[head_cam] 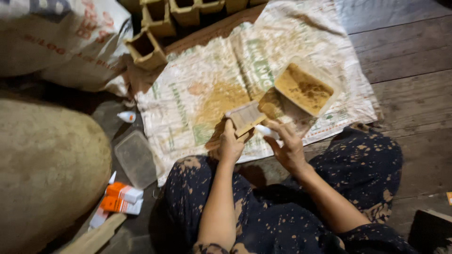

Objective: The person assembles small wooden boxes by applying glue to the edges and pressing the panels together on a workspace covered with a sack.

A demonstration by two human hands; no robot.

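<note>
Left hand [230,146] at frame centre, fingers curled round small wooden box [245,117], gripping it. Right hand [288,145] beside it, pinching white tube [266,130] against box. Tub of sawdust [305,88] upper right on woven sack [197,89]. Clear lid [136,159] and orange cartons [121,197] lower left.

Small open-topped wooden box [245,117]: tan, tilted, held at its lower edge. White glue tube [267,131]: lying slantwise, just right of that grip.

Orange glue boxes [121,197] lie beside a clear lid [136,159].
</note>
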